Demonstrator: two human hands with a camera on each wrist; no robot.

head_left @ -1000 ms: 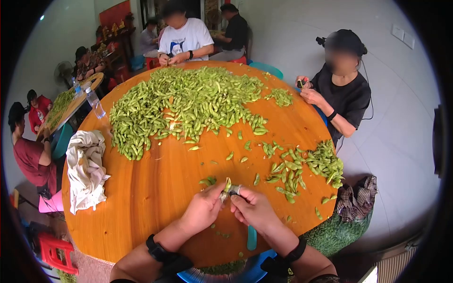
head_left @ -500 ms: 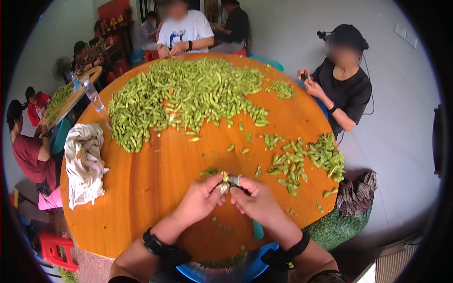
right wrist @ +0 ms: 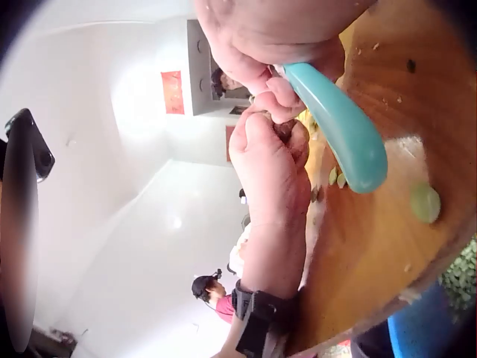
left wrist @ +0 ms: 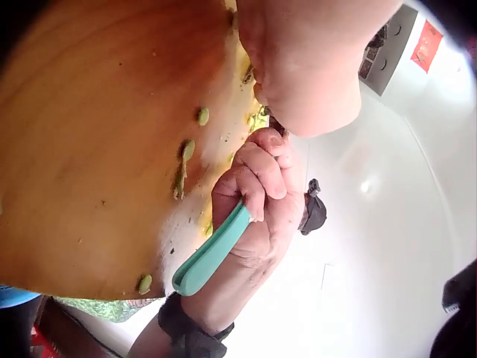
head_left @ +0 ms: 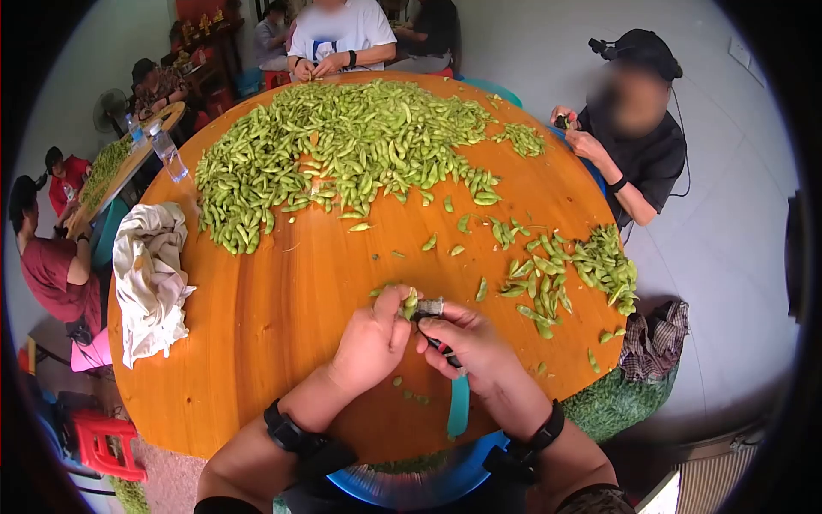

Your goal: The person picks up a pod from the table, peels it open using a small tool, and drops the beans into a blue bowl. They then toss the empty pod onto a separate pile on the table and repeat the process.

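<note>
Above the near part of the round wooden table (head_left: 265,343), my two hands meet. My left hand (head_left: 370,343) pinches a green soybean pod (head_left: 410,303) between thumb and fingertips. My right hand (head_left: 469,347) grips a tool with a curved teal handle (head_left: 458,407), which sticks out below the fist. A grey metallic piece (head_left: 430,307) shows at its thumb side, close against the pod. What kind of tool it is I cannot tell; the fingers hide most of it. In the left wrist view the handle (left wrist: 212,253) juts from the curled fingers.
A large heap of pods (head_left: 342,154) covers the far table, with a smaller heap (head_left: 604,265) at right. A white cloth (head_left: 152,283) and a bottle (head_left: 169,154) lie left. Below the near edge is a blue basin (head_left: 402,493). Another person (head_left: 634,146) sits at right.
The head view has tilted down, so the table sits higher in it. My right hand has turned, showing more of the teal handle and a red-black part. The pod stands upright again.
</note>
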